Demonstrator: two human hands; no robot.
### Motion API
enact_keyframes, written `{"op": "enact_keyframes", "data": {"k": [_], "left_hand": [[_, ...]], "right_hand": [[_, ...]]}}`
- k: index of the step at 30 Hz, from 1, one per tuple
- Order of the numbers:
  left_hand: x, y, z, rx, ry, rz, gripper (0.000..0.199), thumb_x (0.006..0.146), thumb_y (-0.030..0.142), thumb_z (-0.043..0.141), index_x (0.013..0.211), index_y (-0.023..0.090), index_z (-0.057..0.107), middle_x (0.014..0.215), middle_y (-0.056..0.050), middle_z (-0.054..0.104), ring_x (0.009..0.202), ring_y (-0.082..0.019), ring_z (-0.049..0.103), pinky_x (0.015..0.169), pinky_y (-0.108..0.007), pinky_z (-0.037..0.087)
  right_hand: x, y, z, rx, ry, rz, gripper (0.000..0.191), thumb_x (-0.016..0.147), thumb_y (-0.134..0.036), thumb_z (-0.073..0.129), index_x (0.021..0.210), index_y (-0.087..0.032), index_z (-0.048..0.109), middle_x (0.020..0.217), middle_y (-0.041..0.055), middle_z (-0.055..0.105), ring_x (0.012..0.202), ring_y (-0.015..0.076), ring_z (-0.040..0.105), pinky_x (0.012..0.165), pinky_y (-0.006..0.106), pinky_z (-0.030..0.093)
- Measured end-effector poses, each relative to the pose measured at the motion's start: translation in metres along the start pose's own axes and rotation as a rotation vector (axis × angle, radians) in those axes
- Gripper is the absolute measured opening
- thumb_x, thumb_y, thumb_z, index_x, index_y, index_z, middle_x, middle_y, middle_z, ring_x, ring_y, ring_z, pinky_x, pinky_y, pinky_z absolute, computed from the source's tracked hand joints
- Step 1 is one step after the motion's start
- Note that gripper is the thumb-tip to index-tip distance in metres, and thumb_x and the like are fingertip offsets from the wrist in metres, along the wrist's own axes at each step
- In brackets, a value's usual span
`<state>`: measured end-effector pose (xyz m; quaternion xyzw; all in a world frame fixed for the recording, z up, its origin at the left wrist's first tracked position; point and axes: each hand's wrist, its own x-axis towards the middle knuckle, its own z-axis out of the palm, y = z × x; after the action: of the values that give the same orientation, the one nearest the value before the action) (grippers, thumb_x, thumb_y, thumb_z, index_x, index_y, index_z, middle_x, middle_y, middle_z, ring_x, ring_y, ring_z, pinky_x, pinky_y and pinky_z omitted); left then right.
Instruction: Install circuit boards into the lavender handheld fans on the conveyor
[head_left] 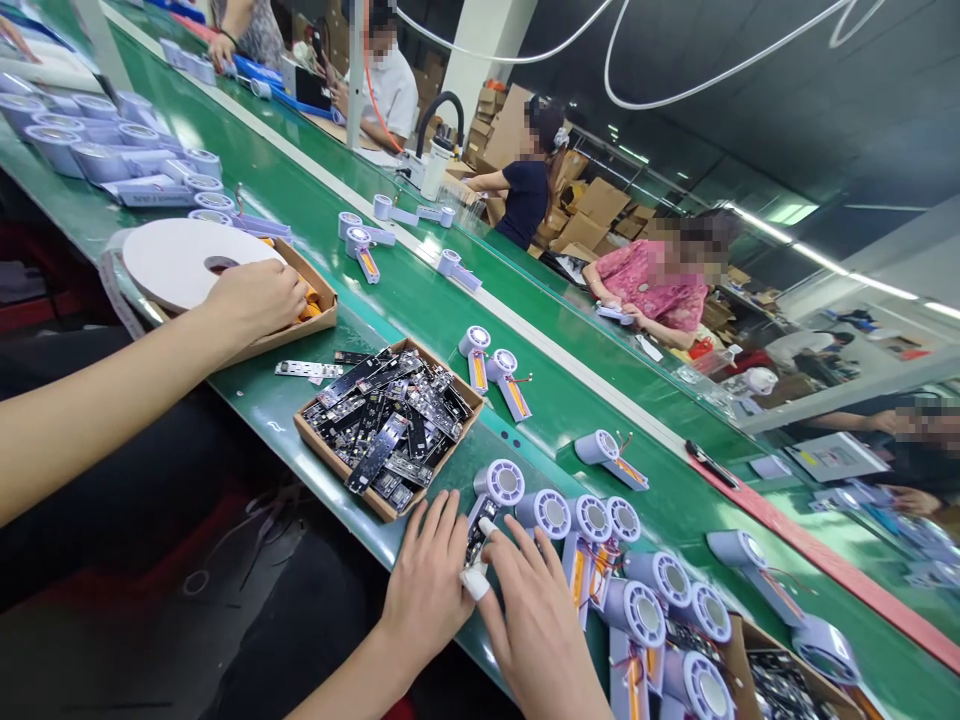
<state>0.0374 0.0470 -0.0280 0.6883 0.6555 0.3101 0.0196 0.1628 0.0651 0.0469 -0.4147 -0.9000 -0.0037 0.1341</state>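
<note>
A board (477, 541) lies in the uncovered handle (471, 520) of one fan (503, 482), loosely pinched by the right hand (529, 610), left hand (429, 568) grip hidden; more fans (643, 612) lie uncovered at right.

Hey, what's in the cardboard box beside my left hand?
The cardboard box holds a jumbled pile of narrow, mostly black circuit boards. The pile covers the box's floor, so anything underneath can't be seen.

Smooth plastic fans (504, 484) on a glossy work surface (420, 300).
The tray (339, 464) is matt cardboard, the circuit boards (379, 452) partly glossy.
</note>
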Motion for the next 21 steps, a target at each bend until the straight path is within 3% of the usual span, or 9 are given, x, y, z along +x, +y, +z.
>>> {"op": "enact_keyframes", "data": {"k": [6,12,21], "left_hand": [[-0.0005,-0.0006,0.002,0.001,0.028,-0.001,0.034,0.087,0.03,0.049,0.111,0.012,0.064,0.134,-0.016,0.059,0.127,-0.03,0.051,0.105,-0.048,0.04],[-0.0004,-0.0023,0.0032,0.024,0.065,0.037,0.038,0.09,0.035,0.046,0.112,0.01,0.064,0.133,-0.018,0.059,0.127,-0.031,0.051,0.104,-0.048,0.041],[0.0002,-0.0014,0.0021,0.027,0.057,0.022,0.038,0.093,0.036,0.042,0.11,0.012,0.066,0.132,-0.017,0.061,0.126,-0.03,0.053,0.103,-0.047,0.042]], "right_hand": [[0.0008,-0.0058,-0.0027,-0.003,0.024,0.0,0.015,0.091,-0.021,0.043,0.1,-0.023,0.055,0.114,0.0058,0.068,0.118,0.0306,0.057,0.101,0.055,0.037],[-0.0051,-0.0085,-0.0013,0.043,-0.062,-0.019,0.011,0.092,-0.021,0.045,0.096,-0.025,0.055,0.106,0.002,0.069,0.12,0.031,0.055,0.103,0.056,0.035],[-0.0083,-0.0076,0.0031,0.067,-0.074,0.036,0.013,0.09,-0.017,0.046,0.096,-0.025,0.054,0.109,0.0017,0.068,0.123,0.0314,0.052,0.104,0.057,0.032]]}}
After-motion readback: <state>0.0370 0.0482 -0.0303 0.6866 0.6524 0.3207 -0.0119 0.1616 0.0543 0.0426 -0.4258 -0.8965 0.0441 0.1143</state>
